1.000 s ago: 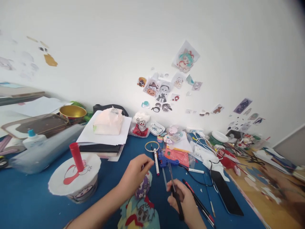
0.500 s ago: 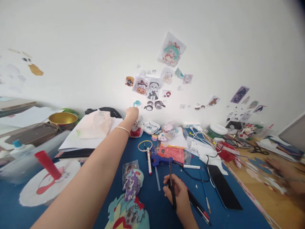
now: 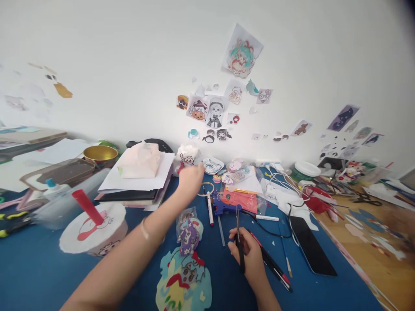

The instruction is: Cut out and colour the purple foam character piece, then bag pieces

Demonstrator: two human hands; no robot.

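Note:
My left hand is in mid-air over the back of the blue table, in front of a small white bag with a cartoon print. Its fingers are curled closed, and whatever may be in them is hidden. Black scissors point upward in my right hand, low over the table. Between the two arms lie a purple cartoon cut-out and a larger light-blue cartoon cut-out. Several paper cut-outs stick to the wall, among them a teal-haired figure and a small teal piece.
A blue glue gun, a marker, pens and a phone surround my right hand. At left stands a paper-covered cup with a red tube, near a paper stack. Another person's blurred hand shows at far right.
My left hand has come away from the wall, back and down toward me, fingers closed. My right hand still holds the scissors. The view has shifted slightly left and down.

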